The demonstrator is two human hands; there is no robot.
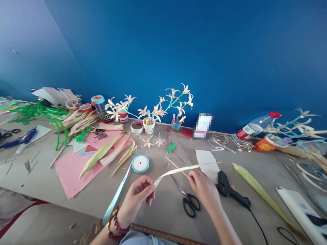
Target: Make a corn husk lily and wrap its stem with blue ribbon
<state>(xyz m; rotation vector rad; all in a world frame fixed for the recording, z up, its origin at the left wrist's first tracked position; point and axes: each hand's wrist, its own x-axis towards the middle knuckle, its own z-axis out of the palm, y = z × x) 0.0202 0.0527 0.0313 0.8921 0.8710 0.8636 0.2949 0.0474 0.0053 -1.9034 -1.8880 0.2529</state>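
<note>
A long, pale strip of corn husk (176,170) runs between my hands above the table. My left hand (140,191), with red beads at the wrist, pinches one end of the strip between thumb and fingers. In my right hand (204,190), closed fingers grip a thin wooden stick (175,164), which crosses behind the strip. The strip's far part passes close over the right fingers; whether they also hold it I cannot tell. Black-handled scissors (189,202) lie below, between the hands. Just right of my right hand rests a black glue gun (232,190).
A light-blue ribbon roll (140,164) lies left of centre, its tail reaching the front edge. Corn husks (102,154) cover pink paper (73,170). Husk flowers (155,110) stand in cups along the blue wall. A green husk (263,190) and a bottle (252,129) are on the right.
</note>
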